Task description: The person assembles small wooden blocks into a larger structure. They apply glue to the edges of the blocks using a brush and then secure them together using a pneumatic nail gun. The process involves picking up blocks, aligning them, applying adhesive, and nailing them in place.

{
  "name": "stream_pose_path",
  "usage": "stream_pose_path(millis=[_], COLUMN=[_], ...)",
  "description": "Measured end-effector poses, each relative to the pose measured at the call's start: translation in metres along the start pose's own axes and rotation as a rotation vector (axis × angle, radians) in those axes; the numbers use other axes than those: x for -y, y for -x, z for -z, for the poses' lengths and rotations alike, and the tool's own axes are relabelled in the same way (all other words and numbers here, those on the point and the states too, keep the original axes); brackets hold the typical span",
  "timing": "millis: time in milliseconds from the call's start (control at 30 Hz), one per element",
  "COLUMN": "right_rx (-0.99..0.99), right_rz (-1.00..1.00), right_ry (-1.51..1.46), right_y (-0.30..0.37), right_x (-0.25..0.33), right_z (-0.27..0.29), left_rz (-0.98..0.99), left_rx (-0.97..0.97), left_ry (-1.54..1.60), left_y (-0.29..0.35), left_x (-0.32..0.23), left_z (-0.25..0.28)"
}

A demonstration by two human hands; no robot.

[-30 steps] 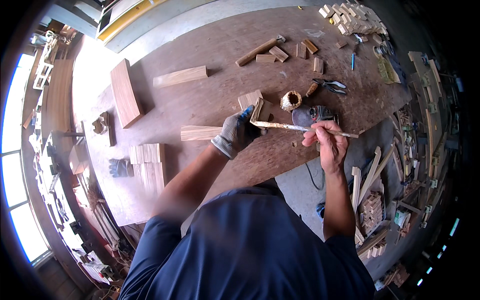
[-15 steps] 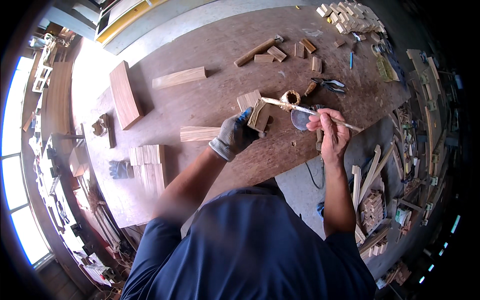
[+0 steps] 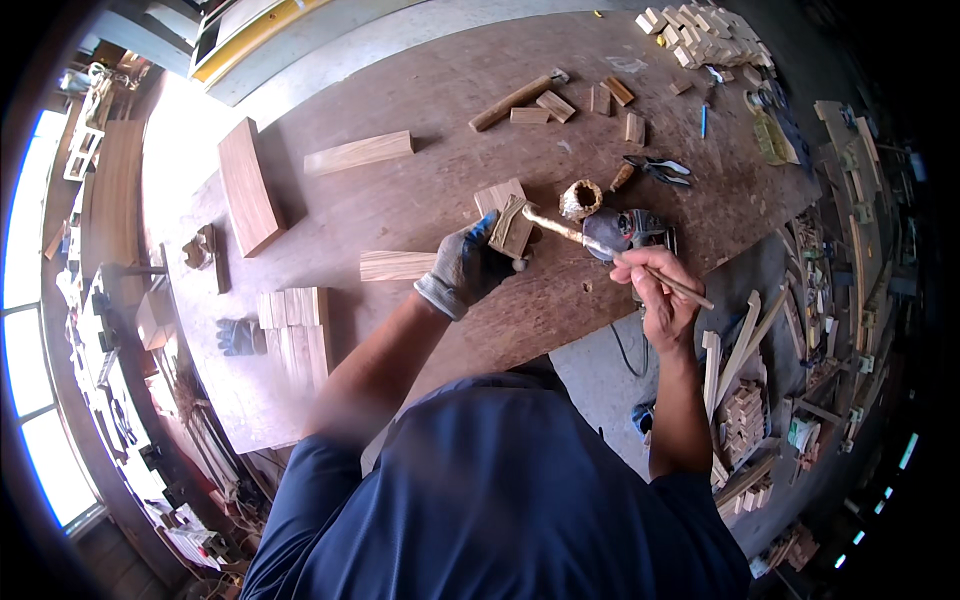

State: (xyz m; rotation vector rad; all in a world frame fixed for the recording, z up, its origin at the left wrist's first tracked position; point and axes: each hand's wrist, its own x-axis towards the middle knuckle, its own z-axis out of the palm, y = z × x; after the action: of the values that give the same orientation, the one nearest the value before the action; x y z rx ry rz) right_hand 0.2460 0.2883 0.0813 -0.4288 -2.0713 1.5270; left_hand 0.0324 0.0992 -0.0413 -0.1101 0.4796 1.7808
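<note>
My left hand (image 3: 468, 264), in a grey and blue work glove, grips a small wooden block (image 3: 514, 232) whose upper edge carries a smeared, glue-like coating. In my bare right hand (image 3: 660, 290) is a long thin stick (image 3: 573, 234), caked with a pale, dried-looking substance. Its tip lies at the coated edge of the block; whether it touches cannot be made out. Just beyond the stick stands a small round pot (image 3: 580, 200) crusted with the same substance. Beside it lies a power tool with a round disc (image 3: 604, 234), partly behind the stick.
Wooden boards (image 3: 250, 190) and stacked blocks (image 3: 296, 325) lie on the left of the worktable (image 3: 430, 120). A hammer (image 3: 515, 103), several offcuts, pliers (image 3: 662, 170) and a blue pen (image 3: 703, 121) lie farther off. A block pile (image 3: 705, 38) occupies the far right corner.
The stick's tip has moved from above the pot's near side to the block's coated edge. My right hand has lowered slightly, uncovering the power tool; the left has shifted slightly left.
</note>
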Motion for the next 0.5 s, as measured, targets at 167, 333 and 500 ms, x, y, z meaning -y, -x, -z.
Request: stream_pose_path(millis=[167,333,500], right_rx=[0.059,-0.097,-0.268], right_rz=[-0.029,-0.12,-0.168], right_ry=[-0.078,-0.079,-0.035], right_y=[-0.003,-0.012,-0.029], right_x=[0.009,-0.015,-0.032], right_z=[0.006,0.012,0.013], left_rz=[-0.013,-0.005,-0.008], left_rx=[0.005,0.017,0.032], left_ry=[-0.016,-0.037,-0.028], left_y=[-0.002,0.0,0.005], left_x=[-0.002,-0.002,-0.002], left_z=[0.0,-0.003,-0.005])
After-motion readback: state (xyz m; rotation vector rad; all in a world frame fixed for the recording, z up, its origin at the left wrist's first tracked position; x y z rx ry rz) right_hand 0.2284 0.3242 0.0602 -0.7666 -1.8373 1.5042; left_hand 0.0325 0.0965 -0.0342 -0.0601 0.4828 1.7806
